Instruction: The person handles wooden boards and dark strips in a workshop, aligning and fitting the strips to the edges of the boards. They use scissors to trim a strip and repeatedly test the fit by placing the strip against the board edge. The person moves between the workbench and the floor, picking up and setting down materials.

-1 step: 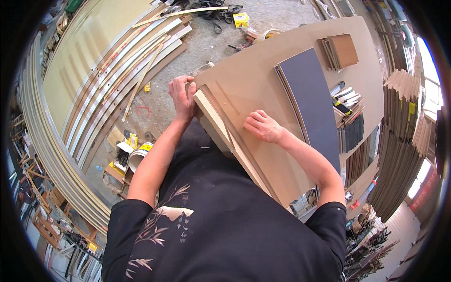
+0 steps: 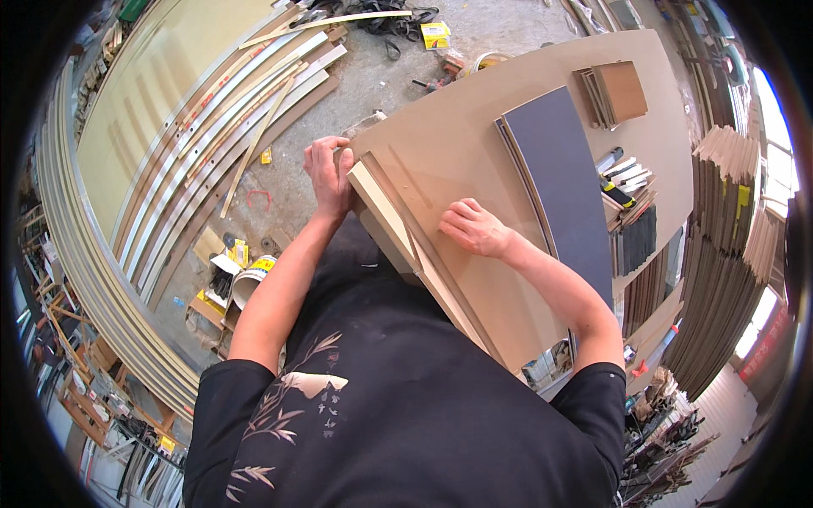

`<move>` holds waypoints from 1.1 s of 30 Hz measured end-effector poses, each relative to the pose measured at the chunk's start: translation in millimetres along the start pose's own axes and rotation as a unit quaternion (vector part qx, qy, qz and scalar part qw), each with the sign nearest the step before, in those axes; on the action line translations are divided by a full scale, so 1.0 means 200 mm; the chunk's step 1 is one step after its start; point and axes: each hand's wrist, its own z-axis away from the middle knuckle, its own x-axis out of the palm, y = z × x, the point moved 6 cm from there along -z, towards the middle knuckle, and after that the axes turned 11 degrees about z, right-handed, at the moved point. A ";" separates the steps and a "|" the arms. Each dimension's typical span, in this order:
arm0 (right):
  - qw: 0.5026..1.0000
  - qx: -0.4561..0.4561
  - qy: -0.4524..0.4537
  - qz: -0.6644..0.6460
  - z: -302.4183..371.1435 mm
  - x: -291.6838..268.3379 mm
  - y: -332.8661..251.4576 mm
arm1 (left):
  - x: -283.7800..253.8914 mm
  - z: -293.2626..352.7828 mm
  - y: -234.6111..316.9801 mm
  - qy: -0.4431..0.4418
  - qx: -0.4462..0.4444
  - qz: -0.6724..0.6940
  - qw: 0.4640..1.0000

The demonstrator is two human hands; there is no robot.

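Note:
A large tan board stretches out before me like a work surface. Along its near edge lies a long, pale wooden strip, with a brown strip beside it. My left hand is at the board's left corner, by the far end of the pale strip; its fingers are bent in toward the thumb, and what they hold is hidden. Over the board, to the right of the strips, my right hand is closed with curled fingers. Whether anything small is inside it does not show.
Dark grey panels lie stacked on the board, with small brown panels beyond and a yellow-black cutter to the right. Long strips lie at left. A white bucket and boxes stand on the floor. Tall board stacks stand at right.

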 end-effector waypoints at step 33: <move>0.758 0.524 0.382 -0.075 -0.36 -0.31 1.24 | 0.02 0.04 -0.21 -0.011 0.010 0.055 0.998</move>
